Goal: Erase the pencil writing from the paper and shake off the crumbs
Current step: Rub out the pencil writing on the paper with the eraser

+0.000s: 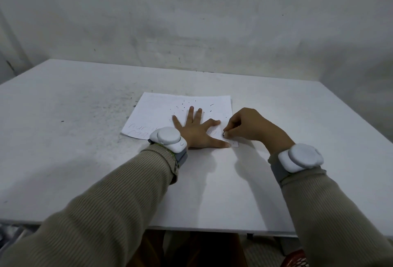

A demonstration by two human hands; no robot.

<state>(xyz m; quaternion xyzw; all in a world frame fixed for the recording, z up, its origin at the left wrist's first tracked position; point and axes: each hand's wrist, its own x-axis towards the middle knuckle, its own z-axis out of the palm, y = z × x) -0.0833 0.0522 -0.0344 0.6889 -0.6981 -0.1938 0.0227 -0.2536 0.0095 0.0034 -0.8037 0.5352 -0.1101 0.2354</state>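
Observation:
A white sheet of paper lies flat on the white table. Pencil writing shows at its near left corner, and dark eraser crumbs are scattered over its middle. My left hand lies flat on the sheet with fingers spread, pressing it down. My right hand is at the sheet's near right corner, fingertips pinched on a small dark-tipped eraser that touches the paper. The hand hides most of the eraser.
Grey smudges and specks mark the table to the left of the sheet. A grey wall stands behind the table. The table's near edge runs below my forearms, and a red mesh object shows under it at the lower right.

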